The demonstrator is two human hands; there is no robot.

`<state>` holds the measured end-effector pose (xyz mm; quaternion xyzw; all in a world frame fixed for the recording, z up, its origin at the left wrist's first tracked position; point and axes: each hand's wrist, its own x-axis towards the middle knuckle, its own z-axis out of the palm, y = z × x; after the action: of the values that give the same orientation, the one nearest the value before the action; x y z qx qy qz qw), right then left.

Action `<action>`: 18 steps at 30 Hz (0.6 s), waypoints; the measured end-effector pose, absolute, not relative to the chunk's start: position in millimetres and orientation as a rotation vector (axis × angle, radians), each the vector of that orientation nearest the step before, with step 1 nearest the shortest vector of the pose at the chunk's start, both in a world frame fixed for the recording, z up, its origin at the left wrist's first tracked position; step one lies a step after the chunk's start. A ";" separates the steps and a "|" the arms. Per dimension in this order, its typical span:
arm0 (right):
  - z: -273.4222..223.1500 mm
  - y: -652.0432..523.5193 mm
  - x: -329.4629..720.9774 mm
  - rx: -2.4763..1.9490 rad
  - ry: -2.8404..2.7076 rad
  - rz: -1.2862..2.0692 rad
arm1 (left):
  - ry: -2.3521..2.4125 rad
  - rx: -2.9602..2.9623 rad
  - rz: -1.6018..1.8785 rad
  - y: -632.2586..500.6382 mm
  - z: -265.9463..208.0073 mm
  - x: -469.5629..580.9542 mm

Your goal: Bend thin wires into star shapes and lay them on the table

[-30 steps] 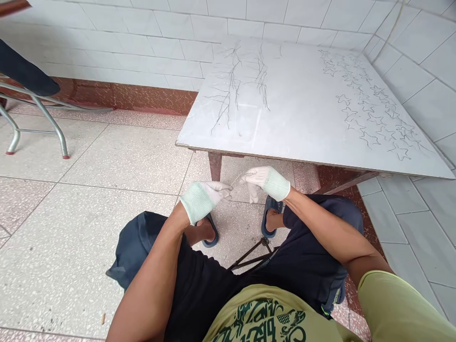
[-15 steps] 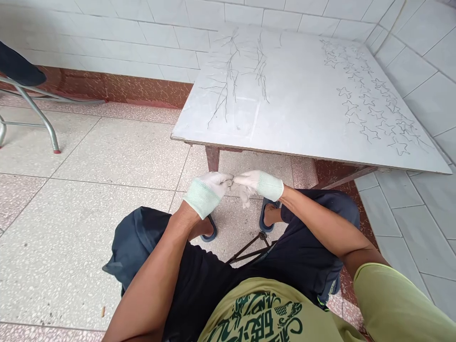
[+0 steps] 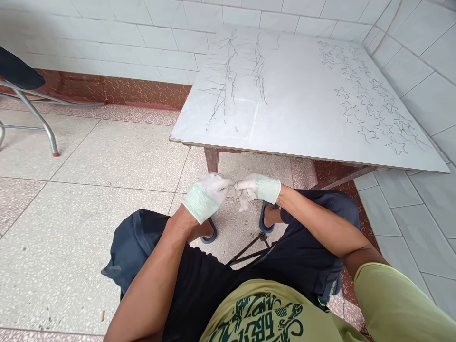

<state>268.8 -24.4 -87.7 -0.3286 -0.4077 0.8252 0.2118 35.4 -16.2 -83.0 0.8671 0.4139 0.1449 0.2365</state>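
Observation:
Both of my hands wear white gloves with pale green cuffs and meet in front of the table's near edge, above my feet. My left hand [image 3: 213,187] is closed, its thumb and fingertips pinched toward the other hand. My right hand [image 3: 249,186] is pinched too, with its lower fingers hanging down. Whatever lies between the fingertips is too thin and small to make out. Beyond them, bent wire stars [image 3: 366,100] lie along the right side of the white tabletop [image 3: 299,109]. Long branching wires [image 3: 225,90] lie on its left part.
A table leg [image 3: 211,160] stands just beyond my hands. Dark folded metal legs [image 3: 249,251] show between my knees. At the far left is a metal-framed chair [image 3: 39,111]. Tiled walls [image 3: 164,35] border the table at the back and right.
My hands are still together, with the fingertips slightly shifted and the right hand a little further left and lower. The view has tilted slightly. Nothing on the table has moved.

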 end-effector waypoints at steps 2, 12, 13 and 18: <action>-86.3 -25.4 269.1 -0.891 -1.124 2.285 | 1.131 2.391 0.369 -15.0 -79.5 35.3; -97.9 -31.1 254.6 -0.710 -1.039 2.086 | 1.323 1.720 0.834 -34.6 -60.7 48.1; -97.9 -30.5 254.1 -0.675 -1.041 2.086 | 1.345 1.648 0.838 -35.9 -57.8 49.5; -92.8 -26.7 254.6 -0.563 -1.087 2.118 | 1.412 1.586 0.832 -38.7 -42.2 49.0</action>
<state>254.6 -26.7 -92.8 -0.2164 -0.4178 0.8140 0.3408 49.0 -38.7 -42.2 0.6321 0.5625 0.3317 0.4172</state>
